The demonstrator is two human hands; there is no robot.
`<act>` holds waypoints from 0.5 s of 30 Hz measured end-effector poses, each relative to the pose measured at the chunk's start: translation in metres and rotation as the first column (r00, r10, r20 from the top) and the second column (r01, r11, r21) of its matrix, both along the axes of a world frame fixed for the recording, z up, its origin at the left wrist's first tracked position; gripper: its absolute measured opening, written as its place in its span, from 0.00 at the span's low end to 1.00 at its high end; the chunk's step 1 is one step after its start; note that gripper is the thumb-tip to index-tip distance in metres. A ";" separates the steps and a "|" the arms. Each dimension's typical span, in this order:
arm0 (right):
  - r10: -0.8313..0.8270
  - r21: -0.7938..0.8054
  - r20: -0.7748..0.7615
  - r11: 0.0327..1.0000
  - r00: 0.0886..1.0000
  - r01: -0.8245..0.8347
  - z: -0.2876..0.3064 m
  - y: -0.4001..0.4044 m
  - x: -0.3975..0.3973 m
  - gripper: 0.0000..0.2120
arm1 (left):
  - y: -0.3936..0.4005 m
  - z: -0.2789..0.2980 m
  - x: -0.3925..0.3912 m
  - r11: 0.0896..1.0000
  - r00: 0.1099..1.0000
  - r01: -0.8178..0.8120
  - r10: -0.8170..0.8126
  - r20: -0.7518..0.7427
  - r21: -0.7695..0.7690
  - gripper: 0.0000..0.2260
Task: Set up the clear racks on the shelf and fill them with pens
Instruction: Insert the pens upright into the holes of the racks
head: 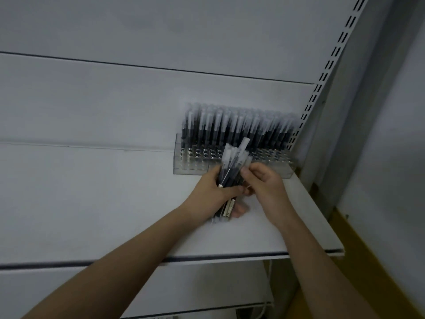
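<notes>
Reaching in from the bottom edge, two bare forearms meet over the white shelf (92, 203), whose front lip runs across the view beneath them. The left hand (213, 192) makes a full grip round a bundle of pens (231, 173), fingers wrapped about the dark barrels. The bundle's long axis runs from near to far, tilted a little to the right; its clear caps point up and away toward the back panel, while the lower ends poke out beneath the hand just above the shelf. The right hand (264, 183) comes in from the right with a narrow grip, thumb and fingertips pinching at the bundle near its middle; how many pens it pinches cannot be made out, since the fingers cover the spot.

Just beyond the hands stands a clear rack (190, 166) on the shelf, pushed toward the right corner. Its front rows of holes show open on the left; the bundle and the right hand hide part of its front. The rear rows hold standing pens (239, 125), upright with caps on top, blurred so that single pens are hard to count. Behind them rises the pale back panel (138, 93), and a slotted upright (322, 81) climbs to the right.
</notes>
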State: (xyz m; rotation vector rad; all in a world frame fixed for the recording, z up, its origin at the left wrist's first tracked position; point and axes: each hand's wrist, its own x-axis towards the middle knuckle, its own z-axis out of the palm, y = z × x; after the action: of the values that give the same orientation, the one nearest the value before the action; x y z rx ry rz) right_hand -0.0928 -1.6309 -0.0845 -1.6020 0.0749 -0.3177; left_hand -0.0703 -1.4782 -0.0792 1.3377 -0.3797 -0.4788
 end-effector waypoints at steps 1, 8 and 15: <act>0.010 0.013 0.003 1.000 1.000 -0.010 0.000 -0.001 -0.001 0.04 | 0.000 0.001 -0.001 1.000 1.000 -0.013 0.012 0.011 0.017 0.15; -0.032 0.054 0.022 0.998 0.999 0.031 -0.003 -0.008 -0.003 0.10 | -0.012 0.009 -0.017 0.966 0.975 -0.213 0.200 0.101 0.146 0.11; 0.072 0.050 0.039 0.996 0.997 -0.074 -0.003 -0.007 0.000 0.05 | -0.015 0.013 -0.025 0.917 0.926 -0.353 0.314 0.210 0.184 0.09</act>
State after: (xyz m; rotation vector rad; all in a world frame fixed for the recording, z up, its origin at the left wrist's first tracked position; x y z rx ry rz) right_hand -0.0932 -1.6382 -0.0877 -1.5438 -0.0042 -0.2867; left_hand -0.0952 -1.4930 -0.0661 1.6295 -0.2383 -0.1145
